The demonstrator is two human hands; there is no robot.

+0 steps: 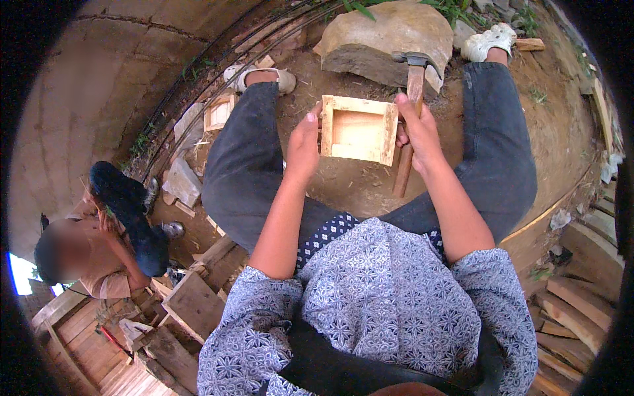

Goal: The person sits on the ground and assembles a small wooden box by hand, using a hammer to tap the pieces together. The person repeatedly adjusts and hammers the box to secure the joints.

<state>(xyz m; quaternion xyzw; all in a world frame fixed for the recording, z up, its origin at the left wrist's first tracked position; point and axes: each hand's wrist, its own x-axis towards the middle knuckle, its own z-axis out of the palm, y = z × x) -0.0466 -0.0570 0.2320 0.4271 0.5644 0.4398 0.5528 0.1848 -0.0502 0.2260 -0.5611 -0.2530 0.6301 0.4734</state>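
Between my knees I hold up a small, open wooden box (357, 153) made of pale boards. My left hand (304, 146) grips its left side, with the thumb upright along the edge and the other fingers hidden behind. At its right side, my right hand (422, 137) presses against the wood and also holds a hammer (415, 89). The hammer's brown handle slants down past the palm, and its dark metal head points up, in front of a large rock.
A large rock (370, 43) lies on the dirt ahead. Another wooden box (218, 113) sits beyond my left knee. At the left a person (109, 231) sits beside wooden blocks (193, 307). Planks (581, 300) are piled at the right, and black cables (198, 86) run along the wall.
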